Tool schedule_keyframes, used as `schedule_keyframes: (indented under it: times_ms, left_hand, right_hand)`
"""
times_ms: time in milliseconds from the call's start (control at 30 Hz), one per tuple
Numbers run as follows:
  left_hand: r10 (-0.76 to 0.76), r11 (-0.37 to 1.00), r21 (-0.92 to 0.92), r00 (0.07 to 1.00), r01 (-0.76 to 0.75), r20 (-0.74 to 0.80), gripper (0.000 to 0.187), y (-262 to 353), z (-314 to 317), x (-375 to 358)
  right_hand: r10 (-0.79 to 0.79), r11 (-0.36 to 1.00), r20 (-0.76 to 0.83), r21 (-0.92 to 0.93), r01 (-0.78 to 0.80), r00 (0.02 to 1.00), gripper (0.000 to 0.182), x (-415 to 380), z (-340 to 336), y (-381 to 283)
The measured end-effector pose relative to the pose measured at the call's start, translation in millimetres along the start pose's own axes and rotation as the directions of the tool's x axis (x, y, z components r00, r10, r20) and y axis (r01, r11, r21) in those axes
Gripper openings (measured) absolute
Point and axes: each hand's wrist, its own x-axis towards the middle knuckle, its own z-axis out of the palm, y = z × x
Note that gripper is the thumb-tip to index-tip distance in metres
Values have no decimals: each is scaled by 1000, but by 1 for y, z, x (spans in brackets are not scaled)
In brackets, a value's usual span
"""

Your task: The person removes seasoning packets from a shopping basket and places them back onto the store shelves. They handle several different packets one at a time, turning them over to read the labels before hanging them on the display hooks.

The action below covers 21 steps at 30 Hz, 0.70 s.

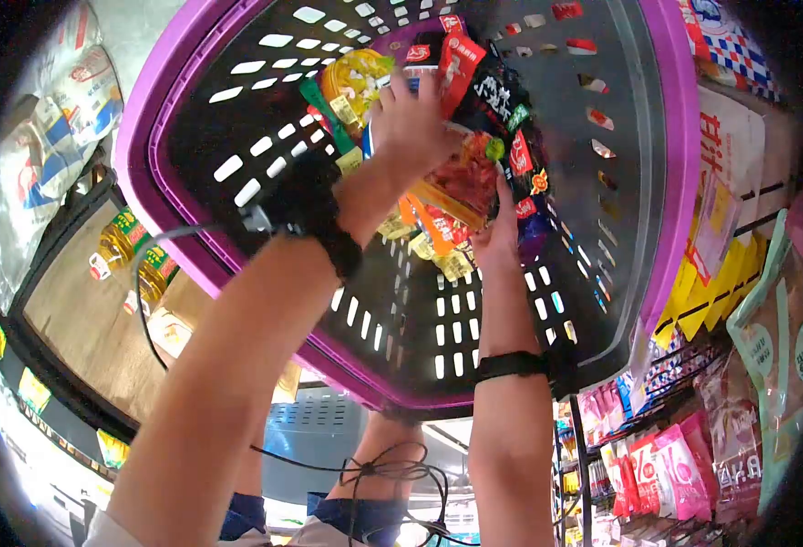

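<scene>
Both of my hands reach down into a black shopping basket [593,301] with a purple rim. My right hand [502,223] grips the right edge of a food packet [465,178] with a picture of reddish meat and a yellow lower band; its thumb lies along the edge. My left hand [411,123] lies over the packages with its fingers stretched out, close to a dark container [420,55]. A yellow round-fronted package [354,82] is left of these fingers. A red packet [461,68] and a black packet [494,98] lie to the right.
Bagged snacks [675,469] hang on racks at the right. Oil bottles [133,246] stand on a wooden shelf [82,319] at the left, below plastic-wrapped packs [55,137]. A thin black cable [365,469] hangs in loops below my arms.
</scene>
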Motion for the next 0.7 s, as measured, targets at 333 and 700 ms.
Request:
schedule_keyframes:
  times_ms: [333,700]
  left_hand:
    - [-132,991,-29,986,129,-99,85,25,22,-66]
    - [-12,600,-657,826,457,564,63,-37,35,-90]
  right_hand:
    - [43,990,205,121,-69,978,36,1,-23,29]
    - [229,970,181,37,-239,957,43,-53,-80,24]
